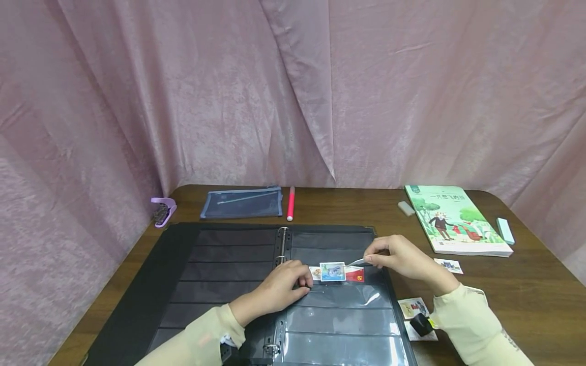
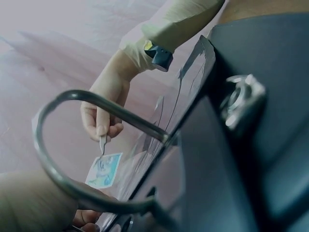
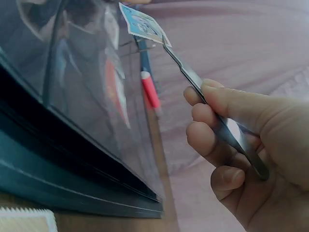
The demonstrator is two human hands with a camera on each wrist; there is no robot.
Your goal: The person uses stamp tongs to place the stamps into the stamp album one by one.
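My right hand (image 1: 400, 256) pinches a pair of metal tweezers (image 3: 224, 125) between thumb and fingers. In the right wrist view, the tweezer tips grip the edge of a blue postage stamp (image 3: 142, 24). That stamp (image 1: 332, 271) overlaps a red-and-white stamp (image 1: 354, 274) and another pale stamp (image 1: 315, 273) in a pocket row of the black stamp album (image 1: 183, 284). My left hand (image 1: 279, 287) rests at the left end of this row, fingers bent, fingertips at the pale stamp. I cannot tell whether they pinch the clear pocket film.
Metal binder rings (image 1: 283, 244) stand along the album's spine. Behind it lie a mesh pencil case (image 1: 242, 203), a red marker (image 1: 290, 203) and a purple stapler-like item (image 1: 164, 211). To the right are a green book (image 1: 458, 218), erasers (image 1: 406, 208) and loose stamps (image 1: 413, 307).
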